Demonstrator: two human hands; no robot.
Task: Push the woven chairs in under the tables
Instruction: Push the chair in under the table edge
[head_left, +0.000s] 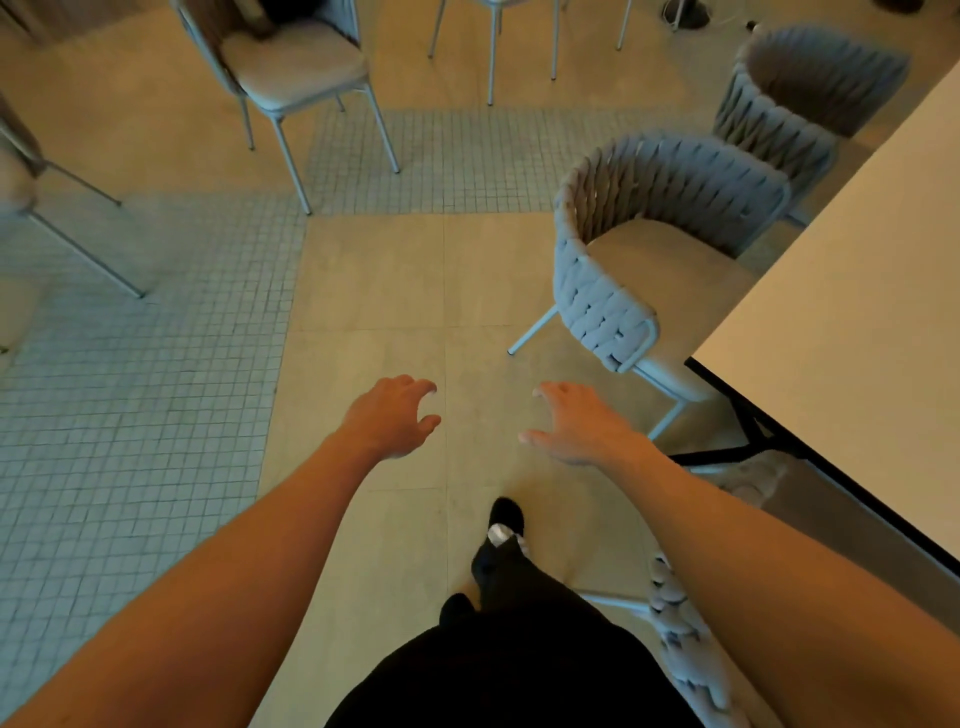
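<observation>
Both hands (480, 418) outstretched (fingers curled, empty).

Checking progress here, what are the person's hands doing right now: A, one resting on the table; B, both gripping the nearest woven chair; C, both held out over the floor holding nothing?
C: the left hand and right hand hover over the floor, short of the woven chair.

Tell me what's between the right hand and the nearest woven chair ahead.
Only bare floor tile separates the right hand from the woven chair, per the head view.
</observation>
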